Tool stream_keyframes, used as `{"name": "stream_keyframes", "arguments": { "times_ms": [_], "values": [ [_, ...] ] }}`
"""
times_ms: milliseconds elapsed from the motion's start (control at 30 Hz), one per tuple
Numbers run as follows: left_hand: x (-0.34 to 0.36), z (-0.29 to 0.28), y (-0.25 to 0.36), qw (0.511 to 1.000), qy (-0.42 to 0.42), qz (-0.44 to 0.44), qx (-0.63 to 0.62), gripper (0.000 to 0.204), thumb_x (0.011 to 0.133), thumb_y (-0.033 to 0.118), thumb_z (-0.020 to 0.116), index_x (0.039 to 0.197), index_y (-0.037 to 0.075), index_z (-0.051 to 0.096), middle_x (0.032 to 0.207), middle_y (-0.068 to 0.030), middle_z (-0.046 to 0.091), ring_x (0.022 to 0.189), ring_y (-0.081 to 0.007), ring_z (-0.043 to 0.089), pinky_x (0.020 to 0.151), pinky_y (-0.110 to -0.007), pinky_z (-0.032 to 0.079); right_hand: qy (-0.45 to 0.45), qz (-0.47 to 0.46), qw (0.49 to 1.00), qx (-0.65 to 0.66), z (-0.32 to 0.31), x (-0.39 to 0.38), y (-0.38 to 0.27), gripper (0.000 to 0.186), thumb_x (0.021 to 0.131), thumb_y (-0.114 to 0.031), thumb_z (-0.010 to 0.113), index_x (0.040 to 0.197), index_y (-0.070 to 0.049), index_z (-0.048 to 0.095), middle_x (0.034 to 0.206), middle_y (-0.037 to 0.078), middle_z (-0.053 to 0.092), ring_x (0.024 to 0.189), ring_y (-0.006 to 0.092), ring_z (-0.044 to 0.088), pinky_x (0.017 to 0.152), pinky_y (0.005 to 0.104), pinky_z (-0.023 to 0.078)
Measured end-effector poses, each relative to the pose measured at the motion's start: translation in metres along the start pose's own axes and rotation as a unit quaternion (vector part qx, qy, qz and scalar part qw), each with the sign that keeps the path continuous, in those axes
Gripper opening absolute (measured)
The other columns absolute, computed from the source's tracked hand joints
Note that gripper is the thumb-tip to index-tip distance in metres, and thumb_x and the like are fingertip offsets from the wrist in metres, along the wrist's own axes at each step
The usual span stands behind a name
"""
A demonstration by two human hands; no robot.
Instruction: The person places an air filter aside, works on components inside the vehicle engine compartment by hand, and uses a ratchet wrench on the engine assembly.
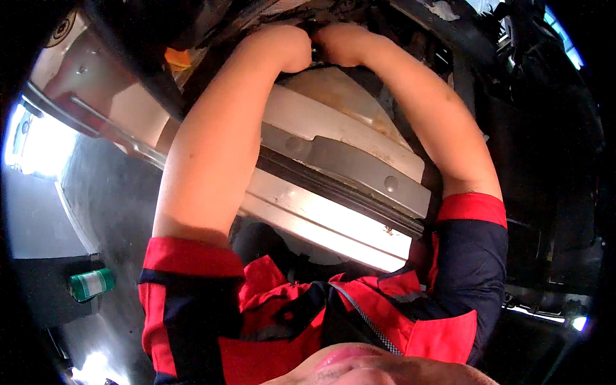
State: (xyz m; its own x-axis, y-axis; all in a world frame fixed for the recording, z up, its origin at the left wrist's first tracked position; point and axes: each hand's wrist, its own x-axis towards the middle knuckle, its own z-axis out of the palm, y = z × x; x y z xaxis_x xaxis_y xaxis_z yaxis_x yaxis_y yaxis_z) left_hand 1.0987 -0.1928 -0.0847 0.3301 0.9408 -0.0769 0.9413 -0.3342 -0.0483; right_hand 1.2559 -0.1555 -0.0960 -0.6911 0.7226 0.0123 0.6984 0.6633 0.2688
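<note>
Both my arms stretch over a car's door sill, with the hands close together at the top of the view. My left hand (pixel 290 48) is curled into a rounded fist, its fingers turned away from sight. Beside it my right hand (pixel 341 45) is also curled, and its fingertips are hidden. A small dark piece with a glint (pixel 315 54) shows in the gap between them; what either hand grips cannot be made out. Below the hands lies a stained beige floor panel (pixel 333 90), bordered by a grey plastic sill trim (pixel 346 163) with round dimples.
A black rubber seal (pixel 333 187) and a bright painted sill (pixel 327 221) run between my body and the hands. At left stands a beige body panel (pixel 96 83), with an orange piece (pixel 179 59) near it. A green container (pixel 91 284) is at lower left.
</note>
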Motion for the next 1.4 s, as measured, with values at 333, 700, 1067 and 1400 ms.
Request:
{"name": "stream_keyframes", "arguments": {
  "times_ms": [333, 700, 1067, 1400],
  "values": [
    [-0.004, 0.004, -0.003, 0.999, 0.035, 0.009, -0.041, 0.032, 0.081, 0.010, 0.053, 0.109, 0.008, 0.069, 0.118, -0.0167, 0.062, 0.106, -0.0352, 0.061, 0.090, -0.043, 0.049, -0.049, 0.027, 0.998, -0.020, -0.007, 0.007, -0.008, 0.032, 0.082, -0.014, 0.056, 0.113, -0.009, 0.063, 0.108, 0.017, 0.065, 0.102, 0.0354, 0.061, 0.085, 0.0435, 0.049],
    [-0.005, -0.004, 0.013, 0.999, 0.020, -0.002, -0.034, 0.033, 0.082, 0.011, 0.053, 0.112, 0.011, 0.068, 0.120, -0.0124, 0.062, 0.109, -0.0323, 0.060, 0.091, -0.042, 0.049, -0.120, 0.019, 0.992, -0.028, -0.006, 0.008, 0.003, 0.039, 0.082, -0.015, 0.057, 0.120, -0.009, 0.058, 0.111, 0.019, 0.064, 0.102, 0.0367, 0.060, 0.087, 0.0428, 0.049],
    [-0.005, -0.002, 0.008, 0.998, 0.034, -0.006, -0.045, 0.034, 0.083, 0.012, 0.053, 0.115, 0.012, 0.067, 0.124, -0.0127, 0.060, 0.111, -0.0327, 0.059, 0.092, -0.043, 0.048, -0.003, 0.003, 0.999, -0.051, 0.002, 0.001, 0.004, 0.040, 0.072, -0.004, 0.061, 0.110, -0.016, 0.066, 0.106, 0.015, 0.067, 0.100, 0.0327, 0.064, 0.078, 0.0515, 0.049],
    [0.001, 0.000, 0.002, 1.000, 0.002, -0.009, 0.005, 0.050, 0.083, 0.013, 0.047, 0.133, 0.016, 0.054, 0.127, -0.0132, 0.058, 0.114, -0.0317, 0.057, 0.099, -0.041, 0.044, 0.176, -0.053, 0.983, -0.028, 0.014, 0.003, 0.006, 0.020, 0.073, -0.006, 0.057, 0.086, -0.007, 0.072, 0.091, 0.018, 0.069, 0.084, 0.0351, 0.066, 0.070, 0.0462, 0.051]
  ]
}}
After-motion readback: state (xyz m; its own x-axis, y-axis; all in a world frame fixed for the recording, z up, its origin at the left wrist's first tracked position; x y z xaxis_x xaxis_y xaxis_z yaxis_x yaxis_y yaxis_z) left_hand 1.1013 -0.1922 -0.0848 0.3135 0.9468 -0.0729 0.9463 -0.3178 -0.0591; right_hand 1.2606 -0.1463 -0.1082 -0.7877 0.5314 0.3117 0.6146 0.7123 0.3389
